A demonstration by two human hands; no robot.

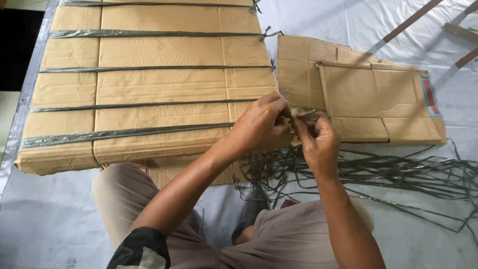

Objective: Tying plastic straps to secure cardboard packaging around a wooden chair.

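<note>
Underfoot, a pale plastic sheet (59,224), spread across the whole floor. On it, upper left, a large flattened cardboard bundle (149,84), crossed by five dark plastic straps (144,105), knotted at the right edge. Just right of it, smaller flat cardboard pieces (363,99), one with a red and teal stripe at its far end. Lower right, a loose tangle of dark strap lengths (388,174), trailing off toward the frame's edge. Bent knees in beige trousers (124,199) at the bottom, a small cardboard piece partly tucked under the bundle beside them. At the bundle's right edge, left hand (261,124) and right hand (318,137), touching each other, both closed, fingertips pinched on a short strap end (304,114) held between them. Which strap that end belongs to: cannot tell, hidden by fingers.
</note>
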